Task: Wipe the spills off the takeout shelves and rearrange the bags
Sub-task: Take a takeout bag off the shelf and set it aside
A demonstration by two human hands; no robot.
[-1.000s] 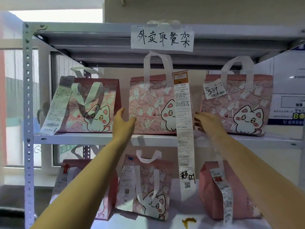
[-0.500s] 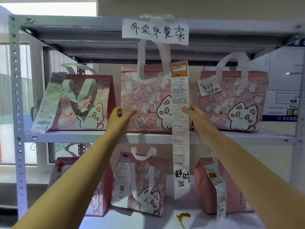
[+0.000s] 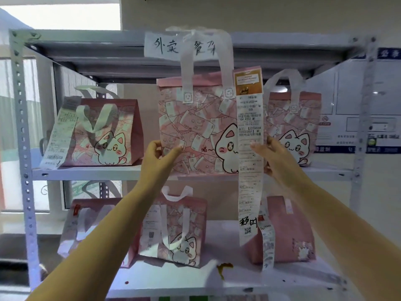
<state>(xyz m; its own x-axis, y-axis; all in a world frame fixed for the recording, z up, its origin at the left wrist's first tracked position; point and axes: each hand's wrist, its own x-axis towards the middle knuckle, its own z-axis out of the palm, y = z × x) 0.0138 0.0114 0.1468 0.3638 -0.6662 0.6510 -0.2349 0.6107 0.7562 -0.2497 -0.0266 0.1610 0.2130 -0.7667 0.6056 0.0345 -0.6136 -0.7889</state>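
The middle pink cat-print bag (image 3: 195, 127) is held just off the upper shelf (image 3: 86, 172), out in front of it. My left hand (image 3: 159, 155) grips its left edge, thumb across the front. Its right side is gripped by my right hand (image 3: 273, 157), behind a long receipt (image 3: 249, 161) that hangs from the bag. Two more pink bags stand on that shelf, one at the left (image 3: 102, 133) and one at the right (image 3: 295, 127). A yellow-brown spill (image 3: 224, 268) lies on the lower shelf (image 3: 238, 283).
On the lower shelf stand three pink bags, at the left (image 3: 86, 222), in the middle (image 3: 175, 231) and at the right (image 3: 286, 231). A handwritten paper sign (image 3: 165, 46) is taped to the top shelf edge. Grey perforated uprights (image 3: 22, 148) frame the rack; a window is behind at left.
Both hands have closed on the sides of the middle bag and lifted it up and toward me off the upper shelf. Its handles now cover part of the paper sign.
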